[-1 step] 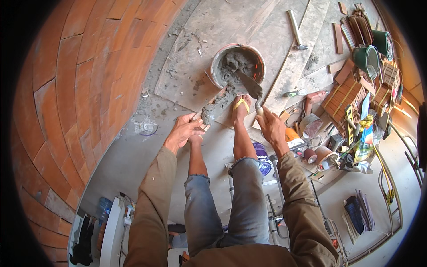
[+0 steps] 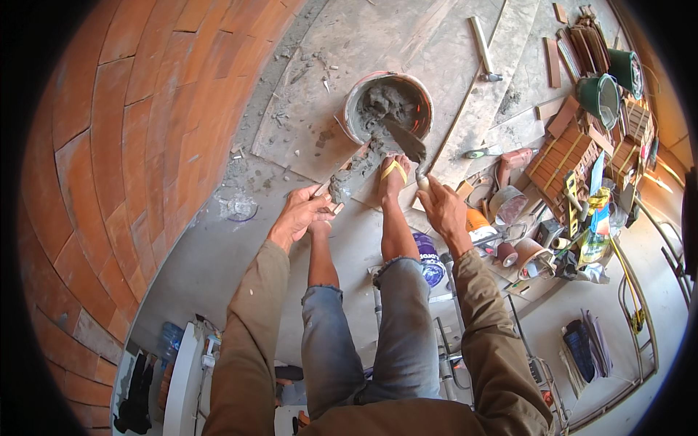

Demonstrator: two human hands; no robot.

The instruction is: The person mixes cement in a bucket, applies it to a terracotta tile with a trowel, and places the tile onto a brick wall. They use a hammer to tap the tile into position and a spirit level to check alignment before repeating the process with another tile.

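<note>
One trowel [image 2: 407, 142], likely stiff-bladed and light, slanted across the frame's upper centre, your right hand [image 2: 446, 212] clamping its fingers round the handle [image 2: 423, 182], its best hold, while your left hand's [image 2: 294, 212] pinched a likely brittle, mortar-topped piece [image 2: 337, 208].

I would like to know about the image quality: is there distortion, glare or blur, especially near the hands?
Head view: the brick wall bows near the rim, with black corners around; head view: glare looks strongest toward the right edge; head view: the left hand, right hand and trowel show no obvious motion blur.
</note>
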